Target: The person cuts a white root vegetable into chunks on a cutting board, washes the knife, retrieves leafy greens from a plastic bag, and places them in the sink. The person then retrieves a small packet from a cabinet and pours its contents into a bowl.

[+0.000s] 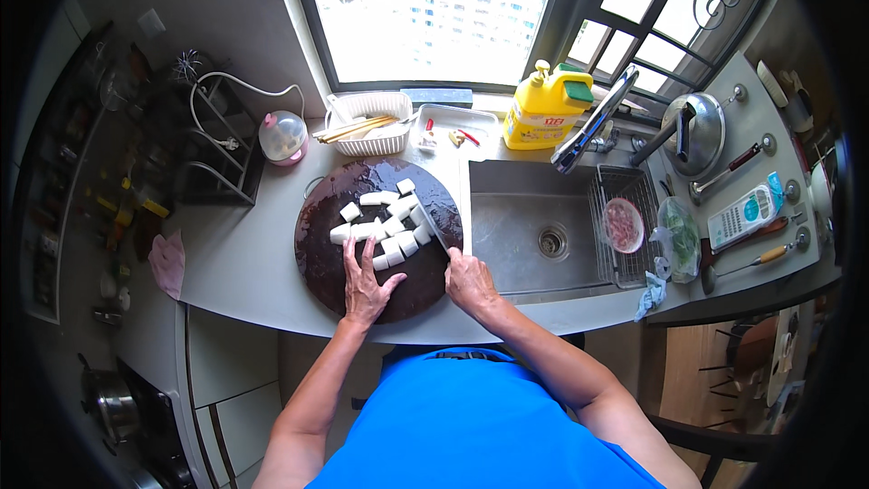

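Observation:
On a round dark chopping board [414,299] with a wet surface lie several white food chunks [392,225], cut into blocks and strips; whether tofu or radish I cannot tell. My right hand [470,280] grips the handle of a kitchen knife [432,223] at the board's right edge. The blade points away from me, seen nearly edge-on, alongside the rightmost chunks. With fingers and thumb spread, my left hand [365,287] rests at the near left of the pile. Its fingertips touch the strips there, and the thumb lies over bare board.
Right of the board is a steel sink [516,238] under a tap [590,125]; a wire rack [614,265] there holds a bowl of pinkish food [622,225]. Behind stand a white basket with chopsticks [370,125], a clear tray with red chillies [468,132] and a yellow detergent jug [540,112].

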The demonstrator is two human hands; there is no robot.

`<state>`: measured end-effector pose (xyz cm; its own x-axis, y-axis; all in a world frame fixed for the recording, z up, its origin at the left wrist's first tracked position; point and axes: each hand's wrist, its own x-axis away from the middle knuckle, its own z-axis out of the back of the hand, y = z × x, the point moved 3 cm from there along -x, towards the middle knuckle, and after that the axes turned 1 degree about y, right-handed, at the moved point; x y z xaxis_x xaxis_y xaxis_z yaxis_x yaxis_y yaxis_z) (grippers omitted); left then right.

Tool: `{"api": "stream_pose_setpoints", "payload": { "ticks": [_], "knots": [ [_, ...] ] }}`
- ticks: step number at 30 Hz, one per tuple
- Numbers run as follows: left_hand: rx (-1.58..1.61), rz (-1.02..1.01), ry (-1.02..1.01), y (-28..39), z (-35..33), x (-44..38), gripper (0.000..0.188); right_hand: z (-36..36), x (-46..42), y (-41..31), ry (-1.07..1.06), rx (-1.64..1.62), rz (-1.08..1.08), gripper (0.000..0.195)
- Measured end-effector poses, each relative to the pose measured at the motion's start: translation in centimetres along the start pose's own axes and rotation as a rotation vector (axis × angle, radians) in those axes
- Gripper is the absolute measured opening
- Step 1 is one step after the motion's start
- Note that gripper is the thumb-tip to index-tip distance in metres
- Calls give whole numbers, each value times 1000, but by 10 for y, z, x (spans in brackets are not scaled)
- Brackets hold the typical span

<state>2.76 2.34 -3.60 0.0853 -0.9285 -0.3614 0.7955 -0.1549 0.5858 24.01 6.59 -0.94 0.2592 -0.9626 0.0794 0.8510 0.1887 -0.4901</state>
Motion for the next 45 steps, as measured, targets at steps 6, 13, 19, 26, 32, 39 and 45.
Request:
{"api": "stream_pose_setpoints", "payload": {
  "ticks": [6,13,19,26,32,39,45],
  "knots": [
    [12,31,71,-28,6,-5,86,18,6,0,-46,-141,94,18],
    [14,42,122,-29,23,-10,74,23,-57,17,121,-19,101,13],
    [12,33,111,-23,34,11,55,-28,-94,8,80,21,196,21],
    [8,85,67,-31,53,38,41,-24,-117,-1,86,-5,229,29],
    [122,100,49,-44,54,50,33,-26,-145,14,94,93,261,51],
    [198,118,15,-30,47,40,29,-18,-147,-8,-86,157,267,38],
    [261,101,32,0,39,23,19,4,-99,15,290,-82,418,37]
  ]
}}
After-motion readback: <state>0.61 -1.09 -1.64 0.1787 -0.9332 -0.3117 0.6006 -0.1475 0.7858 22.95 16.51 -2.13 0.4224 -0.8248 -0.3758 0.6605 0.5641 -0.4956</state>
